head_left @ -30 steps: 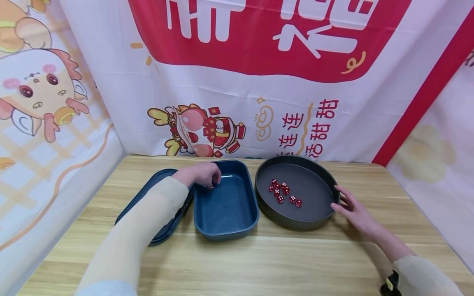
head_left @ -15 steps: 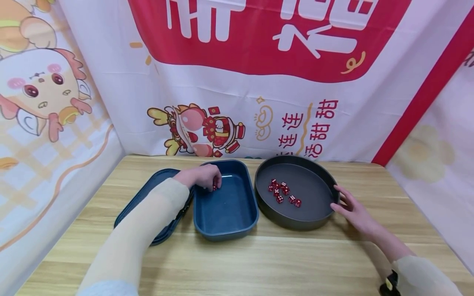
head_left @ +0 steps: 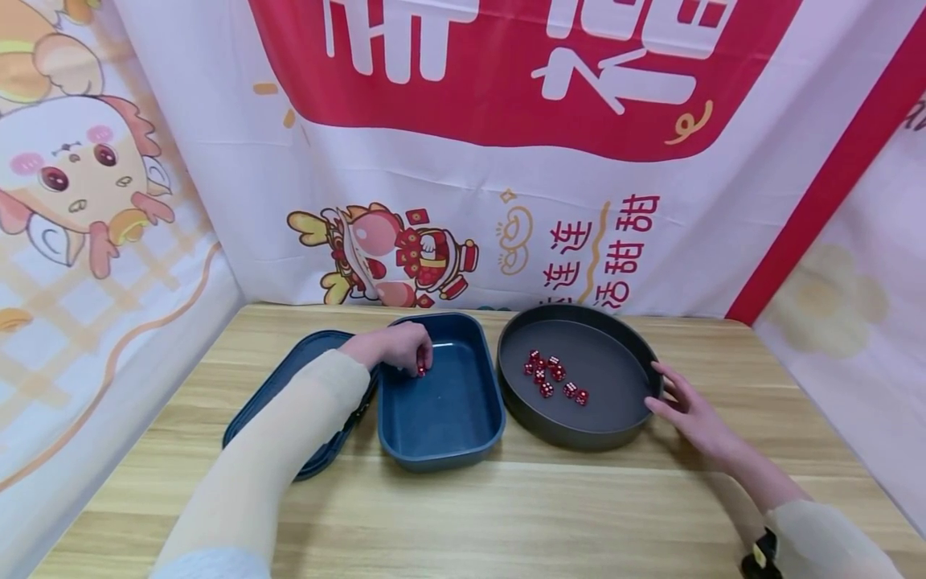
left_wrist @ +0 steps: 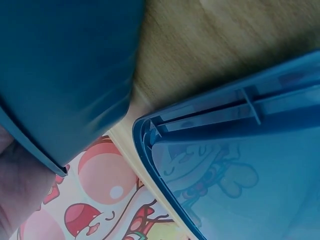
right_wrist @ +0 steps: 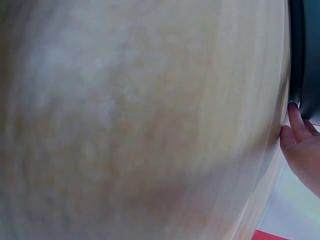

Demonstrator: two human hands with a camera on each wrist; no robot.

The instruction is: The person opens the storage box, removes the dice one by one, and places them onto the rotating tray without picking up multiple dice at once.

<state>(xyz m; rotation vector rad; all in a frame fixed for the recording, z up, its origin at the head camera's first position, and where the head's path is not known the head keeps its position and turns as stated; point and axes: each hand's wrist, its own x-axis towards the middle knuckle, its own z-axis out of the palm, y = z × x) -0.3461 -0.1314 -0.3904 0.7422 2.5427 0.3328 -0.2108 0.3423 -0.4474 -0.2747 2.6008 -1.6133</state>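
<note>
My left hand [head_left: 402, 347] reaches over the left rim of a blue rectangular container [head_left: 443, 402]. Its curled fingers pinch a red die [head_left: 422, 371] with white pips, low inside near the back left; the fingers partly hide the die, and whether others lie under the hand cannot be seen. To the right stands a round dark grey pan [head_left: 608, 362], in which several red dice [head_left: 540, 375] lie scattered left of centre. My right hand [head_left: 694, 414] rests with spread fingers against the pan's right rim.
A dark blue lid [head_left: 318, 346] lies left of the container, partly behind my left forearm. Wood-look tabletop [head_left: 463, 523] extends in front. A printed cloth [head_left: 434, 177] hangs along the table's back edge, with more cloth at both sides.
My left fingers have shifted slightly, and the red die shows more clearly at their tips. The right hand and the dice in the pan stay in place.
</note>
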